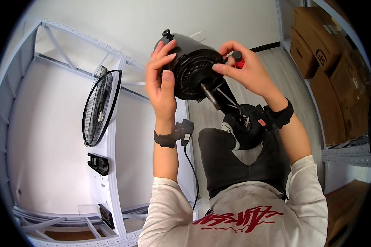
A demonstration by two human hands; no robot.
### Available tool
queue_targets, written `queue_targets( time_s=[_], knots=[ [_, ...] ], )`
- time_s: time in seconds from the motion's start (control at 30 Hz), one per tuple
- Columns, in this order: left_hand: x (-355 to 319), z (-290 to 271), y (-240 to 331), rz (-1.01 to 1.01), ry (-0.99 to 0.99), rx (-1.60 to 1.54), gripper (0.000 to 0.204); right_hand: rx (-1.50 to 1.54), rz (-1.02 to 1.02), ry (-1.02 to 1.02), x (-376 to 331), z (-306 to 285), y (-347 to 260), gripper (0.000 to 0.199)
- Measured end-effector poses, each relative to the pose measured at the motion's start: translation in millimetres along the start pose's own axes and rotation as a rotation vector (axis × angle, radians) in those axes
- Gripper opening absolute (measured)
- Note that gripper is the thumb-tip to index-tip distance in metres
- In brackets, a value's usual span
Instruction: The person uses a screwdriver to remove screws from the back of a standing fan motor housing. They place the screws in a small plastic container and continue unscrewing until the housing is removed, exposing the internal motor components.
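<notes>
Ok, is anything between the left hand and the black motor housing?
Nothing visible: the left hand lies against the side of the black motor housing. The red-and-black tool is in the right hand, on the housing's opposite side.

Gaps and obstacles around the fan motor (185,61)
A hand could pass over the motor's far side, toward the wall (127,24), or come up between the two forearms. Its left side is covered by the left hand (163,80), its right rim by the right hand (249,70) with a screwdriver (238,59), so neither side gives easy entry. At the near face, a metal shaft (210,96) juts out; lower down, loose wires (234,103) and the round base (251,133) crowd the way. A cable (192,168) hangs beside the left forearm. Farther left there is open room before the fan guard (99,107); boxes (338,74) stand well apart, right.
</notes>
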State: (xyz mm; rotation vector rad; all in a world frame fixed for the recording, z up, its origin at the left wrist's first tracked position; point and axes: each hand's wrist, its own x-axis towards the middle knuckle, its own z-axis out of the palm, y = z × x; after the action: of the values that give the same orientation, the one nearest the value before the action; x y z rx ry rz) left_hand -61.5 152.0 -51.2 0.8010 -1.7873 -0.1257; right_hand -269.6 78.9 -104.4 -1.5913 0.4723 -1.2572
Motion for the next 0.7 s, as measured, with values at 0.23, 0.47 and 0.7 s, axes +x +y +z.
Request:
queue_targets(
  time_s=[0.23, 0.47, 0.7],
  knots=[
    [-3.7, -18.3, 2.4, -0.002, -0.049, 0.060, 0.039, -0.014, -0.021, 0.041, -5.5, 7.2, -6.4, 0.027],
    [-9.3, -33.9, -4.9, 0.073, -0.100, 0.127, 0.041, -0.036, 0.077, 0.209, -34.1, -17.8, 18.7, 0.037],
    [-89.2, -17.9, -48.2, -0.227, 0.473, -0.155, 0.067, -0.032, 0.120, 0.231, -66.7, -23.5, 27.9, 0.042]
  ],
)
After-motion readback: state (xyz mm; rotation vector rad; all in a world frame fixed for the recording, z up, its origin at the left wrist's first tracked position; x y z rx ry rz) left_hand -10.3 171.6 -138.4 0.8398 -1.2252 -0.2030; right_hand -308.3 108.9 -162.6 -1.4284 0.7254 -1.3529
